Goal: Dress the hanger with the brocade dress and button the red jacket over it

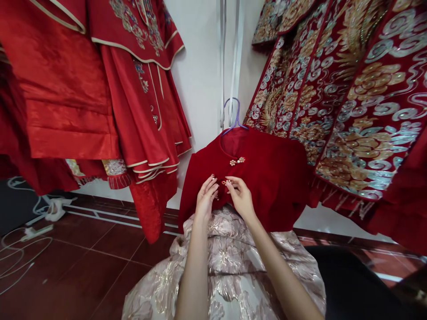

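Note:
A dark red velvet jacket [267, 178] hangs on a purple hanger [235, 116] in front of me, over a pale gold brocade skirt [230, 262]. A pearl clasp [237, 161] at the collar is fastened. My left hand [206, 198] and my right hand [239, 195] meet at the jacket's front, just below that clasp. The fingertips of both hands pinch a second small clasp [224, 182] between them. The clasp is mostly hidden by my fingers.
Plain red embroidered garments [100, 89] hang at the left. Heavily gold-and-silver embroidered red robes [350, 98] hang at the right. A white wall and straps [230, 53] are behind. White cables and a power strip [33, 231] lie on the dark red tiled floor.

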`<act>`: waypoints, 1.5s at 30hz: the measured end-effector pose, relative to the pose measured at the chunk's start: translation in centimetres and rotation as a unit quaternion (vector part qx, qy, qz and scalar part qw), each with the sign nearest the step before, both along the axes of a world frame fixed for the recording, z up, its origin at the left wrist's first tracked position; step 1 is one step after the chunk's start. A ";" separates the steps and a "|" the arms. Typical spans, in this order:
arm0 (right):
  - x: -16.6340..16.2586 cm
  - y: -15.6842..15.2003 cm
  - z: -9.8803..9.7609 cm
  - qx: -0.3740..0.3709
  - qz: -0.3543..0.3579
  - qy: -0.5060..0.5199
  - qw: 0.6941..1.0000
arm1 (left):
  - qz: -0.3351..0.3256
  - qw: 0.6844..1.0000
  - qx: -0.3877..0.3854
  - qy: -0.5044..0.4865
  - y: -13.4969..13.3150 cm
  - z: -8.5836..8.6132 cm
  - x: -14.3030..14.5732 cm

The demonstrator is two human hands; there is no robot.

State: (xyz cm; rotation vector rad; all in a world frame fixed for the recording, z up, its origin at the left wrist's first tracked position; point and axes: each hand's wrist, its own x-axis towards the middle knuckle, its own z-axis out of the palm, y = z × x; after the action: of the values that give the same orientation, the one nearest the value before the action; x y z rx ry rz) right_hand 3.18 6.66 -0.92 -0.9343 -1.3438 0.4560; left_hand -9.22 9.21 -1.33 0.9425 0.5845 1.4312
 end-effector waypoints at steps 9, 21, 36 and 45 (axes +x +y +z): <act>-1.0 3.6 1.4 0.020 -0.056 -0.143 0.988 | 0.031 0.999 0.012 -0.004 0.2 0.1 -0.3; -0.3 3.5 1.5 0.011 -0.076 -0.197 0.977 | 0.204 0.970 0.086 0.103 3.0 0.1 1.0; -0.3 3.5 1.5 0.021 -0.119 -0.247 0.961 | 0.165 0.926 0.165 0.298 3.2 2.1 -1.9; -0.6 3.0 2.3 -0.021 -0.131 -0.197 0.971 | 0.187 0.899 0.211 0.334 3.5 1.8 -2.1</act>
State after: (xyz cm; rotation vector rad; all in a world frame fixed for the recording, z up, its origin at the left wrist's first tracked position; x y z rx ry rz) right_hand 2.56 9.62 1.36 -1.2648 -1.5413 0.0965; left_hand -11.35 12.67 0.44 1.7770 1.0251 1.5967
